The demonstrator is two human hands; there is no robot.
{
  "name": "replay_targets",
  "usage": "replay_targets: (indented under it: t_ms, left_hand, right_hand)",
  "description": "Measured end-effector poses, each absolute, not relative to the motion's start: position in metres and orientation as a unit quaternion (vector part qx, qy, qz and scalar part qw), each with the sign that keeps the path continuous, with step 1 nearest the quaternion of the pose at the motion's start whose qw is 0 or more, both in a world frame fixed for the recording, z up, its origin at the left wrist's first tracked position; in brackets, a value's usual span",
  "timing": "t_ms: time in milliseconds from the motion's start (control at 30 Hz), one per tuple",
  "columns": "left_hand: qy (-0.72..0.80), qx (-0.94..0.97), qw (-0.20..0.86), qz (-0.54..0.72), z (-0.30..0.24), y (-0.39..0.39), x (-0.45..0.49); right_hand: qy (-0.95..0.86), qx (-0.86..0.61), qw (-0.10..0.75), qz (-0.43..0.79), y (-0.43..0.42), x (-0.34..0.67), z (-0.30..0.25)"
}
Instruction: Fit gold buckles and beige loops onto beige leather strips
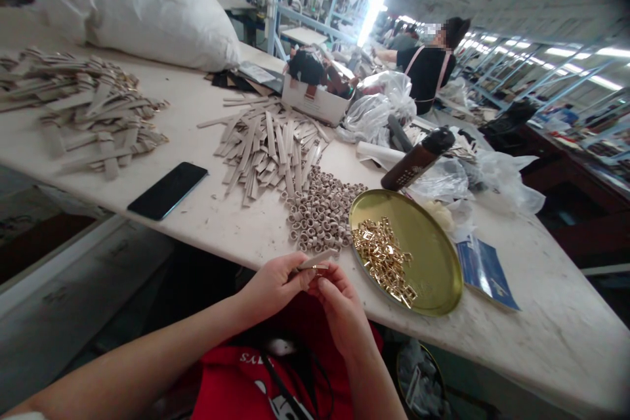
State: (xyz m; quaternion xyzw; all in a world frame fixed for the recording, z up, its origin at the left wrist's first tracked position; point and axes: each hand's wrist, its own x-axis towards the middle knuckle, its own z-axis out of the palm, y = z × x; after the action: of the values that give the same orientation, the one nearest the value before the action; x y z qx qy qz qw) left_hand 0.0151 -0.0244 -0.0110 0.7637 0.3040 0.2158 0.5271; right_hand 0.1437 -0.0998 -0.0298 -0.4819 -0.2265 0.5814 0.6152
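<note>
Pinched in my left hand (pixel 278 282) is a beige strap (pixel 319 258), held just in front of the table's near edge. My right hand (pixel 337 292) meets it with fingers closed on a small gold buckle (pixel 319 268) at the strap. My fingertips partly hide where the two join. Beyond my hands lies a heap of small beige loops (pixel 325 210). Behind that spreads a pile of loose beige straps (pixel 270 144). To the right, several gold buckles (pixel 386 259) lie in a round gold tray (pixel 433 262).
A dark phone (pixel 168 190) lies left of centre. Strips with gold ends form a pile (pixel 98 108) at the far left, below a big white sack (pixel 142 6). A brown bottle (pixel 416 161), a blue packet (pixel 487 272) and a filled box (pixel 315 102) stand around. A person (pixel 428 65) works beyond.
</note>
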Motion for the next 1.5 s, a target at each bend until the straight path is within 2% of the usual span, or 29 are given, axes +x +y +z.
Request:
replay_targets:
  t_ms: [200, 300, 433, 500, 600, 733, 900, 1000, 1167, 1300, 1500]
  left_hand:
    - [0.255, 0.885, 0.330, 0.206, -0.012, -0.026, 0.009]
    - [0.283, 0.857, 0.367, 0.227, -0.011, -0.026, 0.008]
    - [0.360, 0.780, 0.444, 0.253, -0.009, -0.028, 0.011]
    - [0.377, 0.772, 0.447, 0.248, -0.010, -0.029, 0.013]
    - [0.373, 0.793, 0.427, 0.223, -0.011, -0.033, 0.017]
    - [0.348, 0.824, 0.408, 0.184, -0.011, -0.035, 0.021]
    - [0.361, 0.798, 0.456, 0.160, -0.008, -0.029, 0.020]
    - [0.379, 0.776, 0.479, 0.161, -0.010, -0.021, 0.018]
    - [0.365, 0.785, 0.489, 0.104, -0.016, -0.011, 0.015]
    - [0.351, 0.793, 0.494, 0.064, -0.017, -0.012, 0.013]
    - [0.336, 0.742, 0.577, 0.062, -0.022, -0.021, 0.011]
  right_hand:
    - [-0.224, -0.475, 0.612, 0.592, -0.102, 0.144, -0.027]
    - [-0.256, -0.515, 0.607, 0.549, -0.102, 0.142, -0.028]
    - [-0.387, -0.652, 0.564, 0.328, -0.104, 0.137, -0.028]
    - [-0.428, -0.670, 0.538, 0.280, -0.104, 0.134, -0.027]
    - [-0.419, -0.631, 0.549, 0.353, -0.104, 0.132, -0.028]
    - [-0.319, -0.564, 0.582, 0.491, -0.101, 0.135, -0.032]
    - [-0.198, -0.501, 0.612, 0.579, -0.096, 0.138, -0.039]
    - [-0.216, -0.531, 0.600, 0.558, -0.093, 0.137, -0.043]
    - [-0.394, -0.601, 0.537, 0.442, -0.095, 0.136, -0.049]
    - [-0.390, -0.612, 0.491, 0.482, -0.099, 0.139, -0.050]
    - [-0.328, -0.603, 0.500, 0.528, -0.100, 0.140, -0.044]
